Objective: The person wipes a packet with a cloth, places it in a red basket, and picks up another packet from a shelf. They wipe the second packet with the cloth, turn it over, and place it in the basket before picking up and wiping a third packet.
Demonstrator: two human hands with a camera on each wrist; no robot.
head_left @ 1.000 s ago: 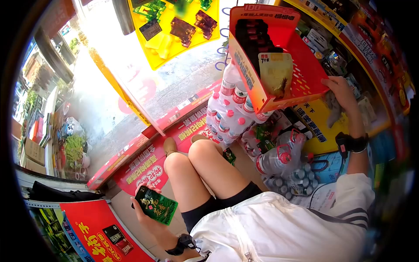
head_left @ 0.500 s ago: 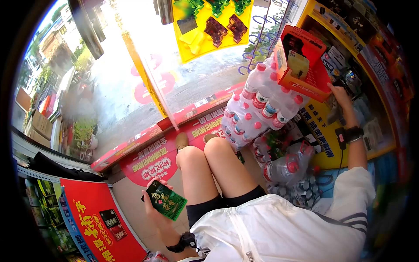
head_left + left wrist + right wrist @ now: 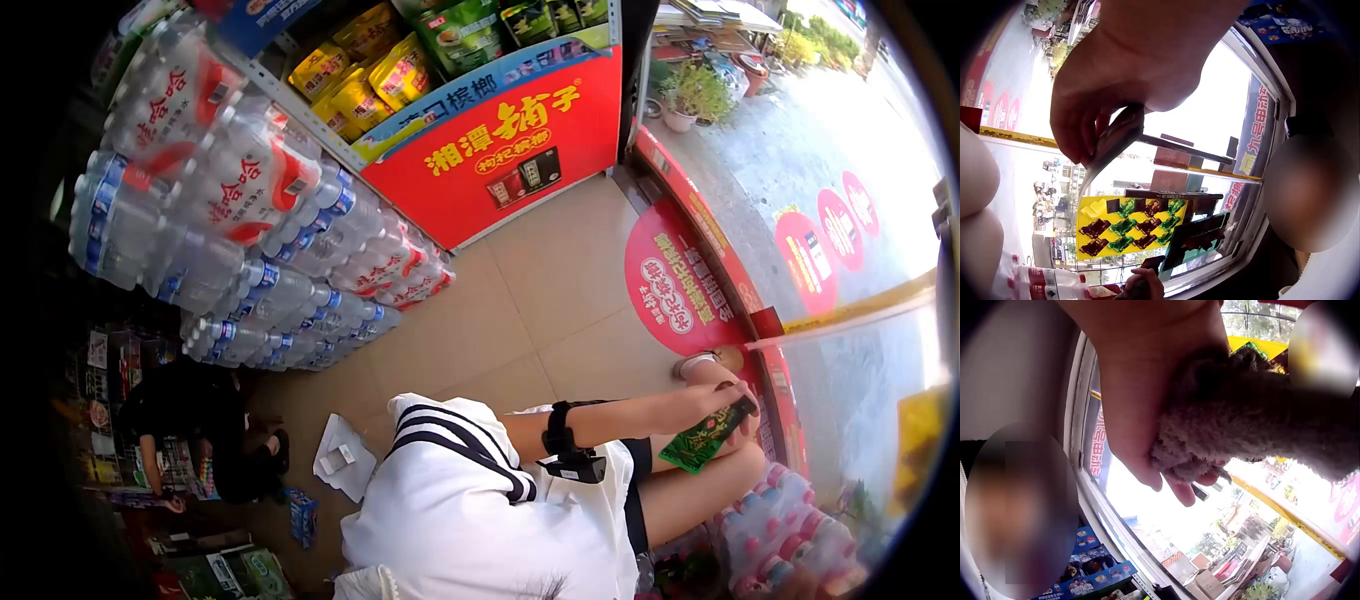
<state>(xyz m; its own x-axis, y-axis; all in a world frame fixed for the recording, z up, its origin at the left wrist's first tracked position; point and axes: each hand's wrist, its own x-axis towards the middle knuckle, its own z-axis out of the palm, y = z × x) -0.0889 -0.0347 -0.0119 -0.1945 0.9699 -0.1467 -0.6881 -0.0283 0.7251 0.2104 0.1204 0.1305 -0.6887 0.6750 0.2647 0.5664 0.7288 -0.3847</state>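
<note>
Beige floor tiles (image 3: 500,310) are spreading across the middle of the head view, with stacked packs of bottled water (image 3: 225,200) rising along their left side. White fabric is covering the wearer's torso in a striped jacket (image 3: 470,500), while a red display panel (image 3: 500,150) is standing below a shelf of yellow and green packets. Beyond the jacket, a second person in black (image 3: 205,430) is staying low near the shelves. A yellow sheet (image 3: 1129,234) bearing green and dark red shapes is showing below the left hand in the left wrist view. Fuzzy and grey, a cloth (image 3: 1241,425) is filling much of the right wrist view; the right hand (image 3: 1154,381) is gripping it, its fingers clamping on the pile with the tips showing at the lower edge. Over by the bare knees (image 3: 720,480), the left hand (image 3: 725,410) is pinching a small green packet (image 3: 700,440), fingers clamping on its dark upper end and the green end pointing away from them.
</note>
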